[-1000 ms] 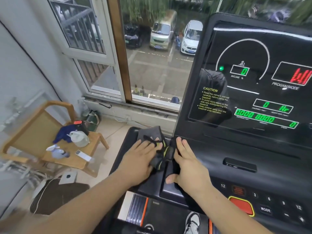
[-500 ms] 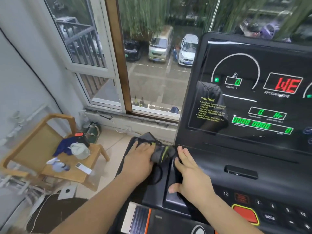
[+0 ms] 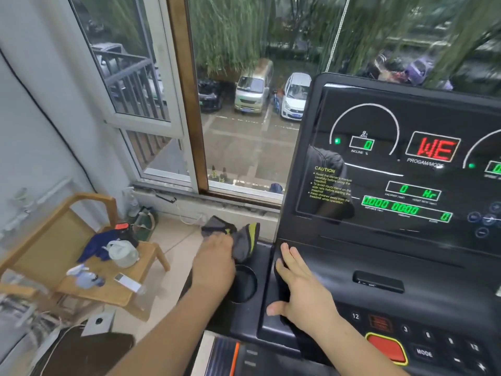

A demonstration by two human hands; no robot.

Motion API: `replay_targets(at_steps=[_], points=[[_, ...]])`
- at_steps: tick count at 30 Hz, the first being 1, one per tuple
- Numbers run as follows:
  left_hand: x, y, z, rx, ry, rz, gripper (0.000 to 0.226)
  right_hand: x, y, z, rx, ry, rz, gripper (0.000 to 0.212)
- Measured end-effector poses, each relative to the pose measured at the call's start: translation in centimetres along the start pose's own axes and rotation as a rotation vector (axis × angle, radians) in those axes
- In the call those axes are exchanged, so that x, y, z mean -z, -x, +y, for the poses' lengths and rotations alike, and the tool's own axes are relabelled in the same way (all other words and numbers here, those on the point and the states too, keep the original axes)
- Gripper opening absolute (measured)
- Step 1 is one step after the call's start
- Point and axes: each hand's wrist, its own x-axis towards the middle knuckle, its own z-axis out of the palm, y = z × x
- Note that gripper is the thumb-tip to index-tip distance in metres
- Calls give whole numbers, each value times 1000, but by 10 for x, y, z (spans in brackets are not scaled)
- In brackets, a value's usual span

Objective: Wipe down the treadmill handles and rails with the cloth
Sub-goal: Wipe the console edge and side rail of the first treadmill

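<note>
A grey cloth with yellow-green trim [image 3: 241, 236] lies bunched on the far left corner of the black treadmill console [image 3: 339, 270]. My left hand [image 3: 214, 263] lies on top of the cloth and presses it onto the console's left side; its fingertips are buried in the fabric. A round cup holder [image 3: 244, 283] shows just right of that hand. My right hand [image 3: 301, 289] rests flat with straight, spread fingers on the console's raised left ridge, holding nothing.
The lit display [image 3: 393, 164] rises behind the hands, with a red stop button [image 3: 386, 348] and keys at lower right. A wooden chair [image 3: 89, 256] with a kettle, spray bottle and remote stands left. The window [image 3: 238, 118] is straight ahead.
My left hand has pushed the cloth forward and to the left, off the middle ridge to the console's far left corner, uncovering the cup holder. The right hand has stayed flat on the ridge.
</note>
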Motion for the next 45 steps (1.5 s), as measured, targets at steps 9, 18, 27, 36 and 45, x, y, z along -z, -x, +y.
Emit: replay_targets(at_steps=[9, 18, 27, 36, 45], points=[[34, 44, -33, -272, 212, -136, 50, 2, 3, -4, -13, 15, 8, 110], [-3, 76, -13, -445, -162, -63, 18, 8, -12, -16, 67, 269, -6, 108], [21, 27, -50, -959, -355, -312, 42, 8, -14, -8, 33, 93, -37, 102], [-7, 53, 44, -102, -265, -240, 37, 1, -16, -3, 37, 47, -32, 102], [-4, 49, 56, 812, 1041, -172, 39, -2, -16, -6, 36, 77, -18, 97]])
